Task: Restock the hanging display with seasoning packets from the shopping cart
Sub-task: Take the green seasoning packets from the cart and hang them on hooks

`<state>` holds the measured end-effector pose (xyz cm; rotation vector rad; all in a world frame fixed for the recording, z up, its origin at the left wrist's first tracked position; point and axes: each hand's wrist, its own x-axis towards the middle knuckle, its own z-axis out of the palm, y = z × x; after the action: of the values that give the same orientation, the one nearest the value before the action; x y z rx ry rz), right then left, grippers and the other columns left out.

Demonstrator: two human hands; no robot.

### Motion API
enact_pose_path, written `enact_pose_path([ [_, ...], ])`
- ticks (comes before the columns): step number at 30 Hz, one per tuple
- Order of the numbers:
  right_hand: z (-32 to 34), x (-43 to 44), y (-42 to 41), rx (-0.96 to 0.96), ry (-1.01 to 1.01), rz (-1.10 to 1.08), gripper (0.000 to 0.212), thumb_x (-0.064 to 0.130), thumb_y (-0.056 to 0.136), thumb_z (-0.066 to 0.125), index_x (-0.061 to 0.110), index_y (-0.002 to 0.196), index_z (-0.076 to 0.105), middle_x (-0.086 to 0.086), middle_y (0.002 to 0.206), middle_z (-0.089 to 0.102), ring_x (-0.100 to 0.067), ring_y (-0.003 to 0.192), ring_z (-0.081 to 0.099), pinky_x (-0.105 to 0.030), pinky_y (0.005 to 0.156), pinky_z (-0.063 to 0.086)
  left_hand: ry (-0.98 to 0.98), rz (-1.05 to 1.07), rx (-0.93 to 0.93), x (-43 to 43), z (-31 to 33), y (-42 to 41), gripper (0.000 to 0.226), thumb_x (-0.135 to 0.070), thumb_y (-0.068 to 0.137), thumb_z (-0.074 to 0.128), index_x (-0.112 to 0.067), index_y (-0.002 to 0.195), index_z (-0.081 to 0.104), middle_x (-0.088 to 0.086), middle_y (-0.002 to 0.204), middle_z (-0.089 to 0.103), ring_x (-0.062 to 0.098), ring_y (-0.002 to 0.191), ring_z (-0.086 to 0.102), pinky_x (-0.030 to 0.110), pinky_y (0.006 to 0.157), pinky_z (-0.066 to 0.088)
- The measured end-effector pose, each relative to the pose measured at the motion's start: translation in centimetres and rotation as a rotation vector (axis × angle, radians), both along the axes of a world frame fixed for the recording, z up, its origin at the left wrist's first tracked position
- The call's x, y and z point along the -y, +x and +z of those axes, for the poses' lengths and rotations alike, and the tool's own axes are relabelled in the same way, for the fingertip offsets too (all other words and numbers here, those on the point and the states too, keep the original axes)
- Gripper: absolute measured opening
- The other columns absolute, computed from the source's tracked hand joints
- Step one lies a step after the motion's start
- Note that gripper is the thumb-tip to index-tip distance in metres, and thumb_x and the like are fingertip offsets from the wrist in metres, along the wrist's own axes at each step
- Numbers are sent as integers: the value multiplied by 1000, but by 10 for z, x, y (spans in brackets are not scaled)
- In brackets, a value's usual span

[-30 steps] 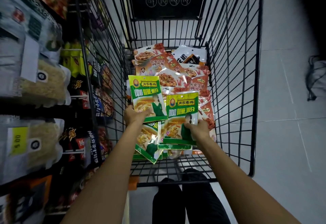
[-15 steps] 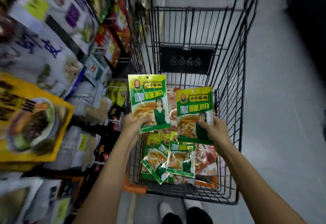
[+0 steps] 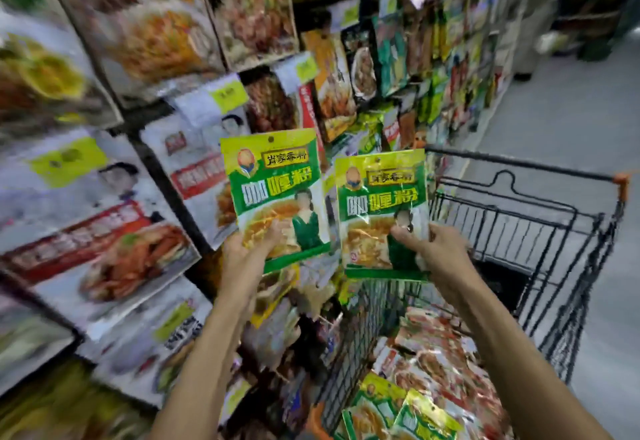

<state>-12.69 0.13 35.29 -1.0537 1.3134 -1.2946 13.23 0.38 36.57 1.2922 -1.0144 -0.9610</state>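
I hold two green-and-yellow seasoning packets, one in each hand, both upright with their printed fronts toward me. My left hand [image 3: 247,249] pinches the lower left corner of the left packet [image 3: 277,193], thumb pressed on the front over the food picture and the other fingers hidden behind it. My right hand [image 3: 434,252] pinches the lower edge of the right packet [image 3: 381,211], thumb on the front near the bottom right and the fingers curled behind. The two packets sit side by side, their edges close together, the left one a little higher.

Below my right forearm is the black wire shopping cart [image 3: 554,231]. In its near end lie at least two more green packets [image 3: 398,408] of the same kind; beyond them is a heap of red and orange packets [image 3: 446,346], too blurred for me to count.

Beyond my hands and to my left is the hanging display [image 3: 145,169], crowded with rows of larger food packets and yellow price tags [image 3: 230,95]; these too are blurred beyond counting. The display runs on away from me along the aisle floor [image 3: 571,110].
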Motion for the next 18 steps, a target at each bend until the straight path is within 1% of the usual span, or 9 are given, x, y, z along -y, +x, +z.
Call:
enact_pose_path([
  [2,29,4,20,-16,-78,77,15,19,85,72,12,74,66,9,57,67,-3,53,64,-15,46,45,-41,76,61,-19,31,22,115,-75,48,76,-14,141,43,5,143,48,25,130,47,48,107,39],
  [4,55,5,43,-4,-153,155,28,22,85,72,-2,75,62,-2,64,62,-13,63,59,-22,57,44,-77,146,131,-41,60,41,116,-76,45,76,-12,137,47,9,140,51,28,127,50,52,106,40],
  [6,80,3,64,4,-207,241,41,24,85,73,-10,74,54,-7,70,54,-15,68,54,-25,63,38,-161,217,163,-65,87,59,92,-64,53,81,-10,124,58,11,123,63,32,114,60,56,98,45],
  [8,105,-3,87,20,-257,323,33,23,84,73,7,61,55,5,59,59,-6,59,60,-15,54,43,-214,308,205,-89,110,75,81,-57,56,78,-10,120,60,10,117,66,31,108,63,54,94,48],
  [10,126,-10,110,26,-340,401,33,21,85,72,22,56,57,14,54,61,3,57,62,-8,52,43,-262,379,248,-113,131,91,80,-60,51,74,-15,116,62,1,112,69,21,104,65,42,89,53],
  [12,145,-16,133,22,-392,492,23,25,84,71,18,65,63,4,70,66,-6,75,66,-20,68,49,-327,427,273,-139,151,104,63,-56,50,75,-25,104,65,-11,98,72,7,92,68,24,75,54],
  [13,154,-19,144,34,-406,533,20,29,83,71,13,73,65,-2,79,69,-12,82,68,-28,74,50,-351,456,279,-151,160,110,56,-51,53,75,-26,102,66,-13,95,72,5,90,68,21,73,53],
  [16,179,-31,178,70,-470,632,35,37,79,73,3,76,61,-8,79,64,-26,85,66,-36,80,45,-422,538,302,-187,183,131,43,-39,58,77,-24,97,68,-6,92,75,15,89,71,30,76,55],
  [18,194,-42,199,91,-501,697,54,39,78,72,-11,88,55,-24,93,62,-45,104,57,-55,99,43,-454,591,333,-209,197,144,38,-39,59,77,-26,94,68,-10,89,75,11,85,71,26,72,56],
])
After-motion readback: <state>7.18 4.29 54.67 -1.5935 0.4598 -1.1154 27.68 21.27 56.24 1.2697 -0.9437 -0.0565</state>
